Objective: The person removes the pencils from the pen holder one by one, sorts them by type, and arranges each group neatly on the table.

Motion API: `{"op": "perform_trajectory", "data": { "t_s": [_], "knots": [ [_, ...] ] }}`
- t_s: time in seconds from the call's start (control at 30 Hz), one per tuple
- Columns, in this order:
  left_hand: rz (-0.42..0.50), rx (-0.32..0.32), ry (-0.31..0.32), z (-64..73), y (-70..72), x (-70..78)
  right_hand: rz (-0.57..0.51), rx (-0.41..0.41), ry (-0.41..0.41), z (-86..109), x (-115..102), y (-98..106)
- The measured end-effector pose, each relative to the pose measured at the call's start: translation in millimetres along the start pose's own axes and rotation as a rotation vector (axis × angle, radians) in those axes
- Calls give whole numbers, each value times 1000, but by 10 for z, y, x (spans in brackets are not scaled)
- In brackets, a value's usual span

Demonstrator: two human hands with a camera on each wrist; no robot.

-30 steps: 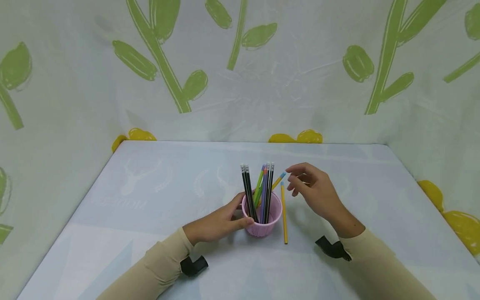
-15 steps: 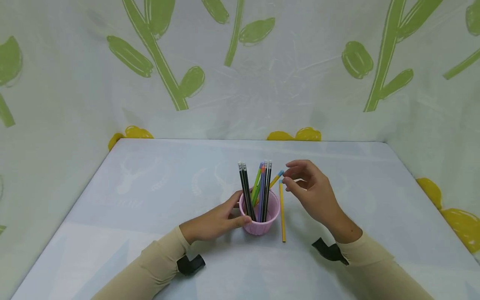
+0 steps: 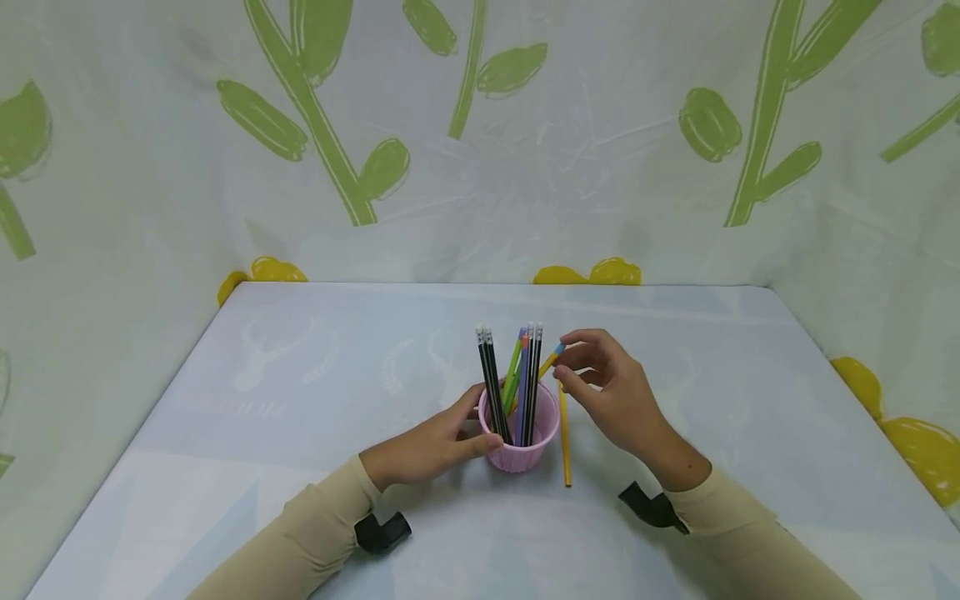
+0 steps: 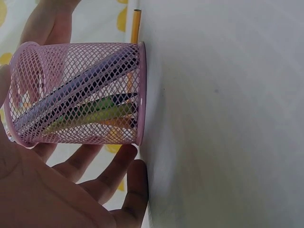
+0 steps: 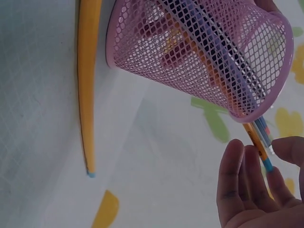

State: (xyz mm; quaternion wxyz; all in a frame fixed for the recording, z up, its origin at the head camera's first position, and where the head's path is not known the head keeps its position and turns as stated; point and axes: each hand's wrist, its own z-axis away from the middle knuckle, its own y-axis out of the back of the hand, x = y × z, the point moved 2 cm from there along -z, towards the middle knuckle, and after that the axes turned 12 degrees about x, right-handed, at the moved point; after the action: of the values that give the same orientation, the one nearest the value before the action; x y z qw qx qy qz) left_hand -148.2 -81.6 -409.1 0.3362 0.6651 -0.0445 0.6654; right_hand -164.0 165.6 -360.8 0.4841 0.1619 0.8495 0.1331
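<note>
Left hand [image 3: 438, 446]: you're gripping cup [image 3: 517, 460], 9 o'clock | right hand [image 3: 609, 385]: hovering, fingers parted beside leaning pencil [image 3: 550, 364], cup's 2 o'clock

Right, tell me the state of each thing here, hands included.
Cup: upright, partly filled
Yellow pencil inside: slanted, blue end up
Other pencils inside: standing at a slight lean
Loose yellow pencil: lying flat beside the cup
Left hand: holding the cup
Right hand: at the slanted pencil's blue end; grip unclear
</note>
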Motion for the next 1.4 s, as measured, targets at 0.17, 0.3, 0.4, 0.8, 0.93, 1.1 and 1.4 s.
{"op": "perform_trajectory", "data": {
  "t_s": [0.17, 0.3, 0.4, 0.8, 0.93, 1.1, 1.4],
  "knots": [
    [-2, 2, 3, 1, -5, 2, 33, -24, -41, 15, 16, -21],
    [-1, 1, 5, 6, -10, 0, 43, -42, -47, 37, 37, -44],
    [-4, 2, 4, 9, -9, -2, 59, -47, -33, 44, 37, -52],
    [6, -7, 14, 1, -9, -1, 58, -21, 28, 31, -13, -14],
    [1, -3, 7, 0, -5, 6, 37, 11, 67, 9, -43, 24],
    [-3, -8, 9, 2, -7, 3, -5, 43, 72, 1, -80, 70],
    [-4, -4, 2, 0, -17, -11, -56, 99, 47, -21, -171, 174]
  ]
}}
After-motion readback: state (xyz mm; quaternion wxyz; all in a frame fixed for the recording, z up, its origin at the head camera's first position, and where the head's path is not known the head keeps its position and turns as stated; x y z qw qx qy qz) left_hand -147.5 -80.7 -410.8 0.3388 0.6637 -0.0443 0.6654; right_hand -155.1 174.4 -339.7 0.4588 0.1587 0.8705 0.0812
